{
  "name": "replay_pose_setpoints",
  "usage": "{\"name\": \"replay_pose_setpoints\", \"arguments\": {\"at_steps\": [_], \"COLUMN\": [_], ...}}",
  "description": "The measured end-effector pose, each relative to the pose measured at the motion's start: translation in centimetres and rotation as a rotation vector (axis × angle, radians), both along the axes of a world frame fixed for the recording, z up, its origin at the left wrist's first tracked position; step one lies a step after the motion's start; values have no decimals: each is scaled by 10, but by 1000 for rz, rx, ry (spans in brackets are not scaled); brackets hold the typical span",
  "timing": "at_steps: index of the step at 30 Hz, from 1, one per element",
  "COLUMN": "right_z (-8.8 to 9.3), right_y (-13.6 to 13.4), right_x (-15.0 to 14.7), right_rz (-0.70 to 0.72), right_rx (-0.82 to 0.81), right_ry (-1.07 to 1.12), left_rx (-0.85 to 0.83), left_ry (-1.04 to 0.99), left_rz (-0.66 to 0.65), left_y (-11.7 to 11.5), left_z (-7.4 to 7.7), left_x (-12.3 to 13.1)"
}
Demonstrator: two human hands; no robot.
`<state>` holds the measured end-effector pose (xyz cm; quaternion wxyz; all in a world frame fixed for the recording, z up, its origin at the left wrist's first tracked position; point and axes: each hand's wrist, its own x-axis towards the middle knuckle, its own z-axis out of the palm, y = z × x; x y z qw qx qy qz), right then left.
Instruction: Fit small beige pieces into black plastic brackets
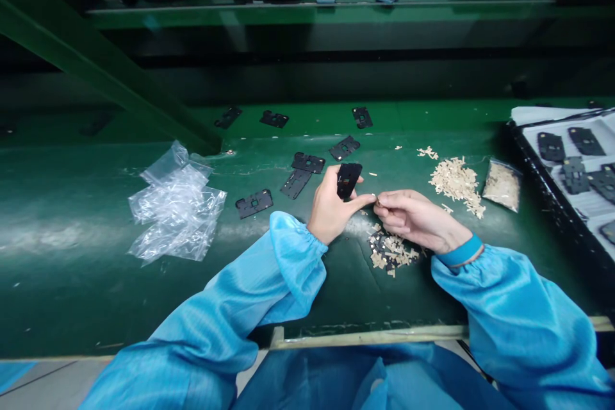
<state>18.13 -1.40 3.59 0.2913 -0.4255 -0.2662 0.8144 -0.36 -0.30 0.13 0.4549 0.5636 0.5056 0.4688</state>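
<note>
Left hand [330,205] grasps a flat black perforated plate [348,180]; right hand [416,214] pinches a tiny tan sliver [377,200], too small to be sure of. Seven matching black plates [254,204] lie loose on the green bench mat [96,295], upper middle of the frame. More sit in the black-rimmed white tray [552,202] at right. A clear plastic bag [502,186] beside it holds tan strips.

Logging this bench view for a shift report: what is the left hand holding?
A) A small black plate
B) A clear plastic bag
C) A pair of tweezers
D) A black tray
A: the left hand grips the small black plate in its fingers, while the clear plastic bag lies apart on the bench.
</note>
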Motion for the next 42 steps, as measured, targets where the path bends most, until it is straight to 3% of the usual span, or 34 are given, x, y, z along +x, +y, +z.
{"name": "replay_pose_setpoints", "arguments": {"at_steps": [3,5,8,11,20,42], "right_z": [-3,-5,-7,-8,-16,-9], "right_y": [1,2,3,2,-3,0], "right_x": [1,2,4,4,1,-1], "right_rz": [-53,-130,-205,-192,-64,-20], "right_rx": [107,243,458,609,885,748], "right_ry": [-37,-176,-458,-572,-883,-897], "left_rx": [-11,-61,-198,-280,-127,-77], "left_ry": [16,-37,-286,-460,-95,-118], "left_rz": [12,28,33,-23,-69,-78], "left_y": [3,6,10,11,10,7], "left_z": [-1,-3,-4,-3,-6,-4], "left_x": [-1,-1,1,4,1,2]}}
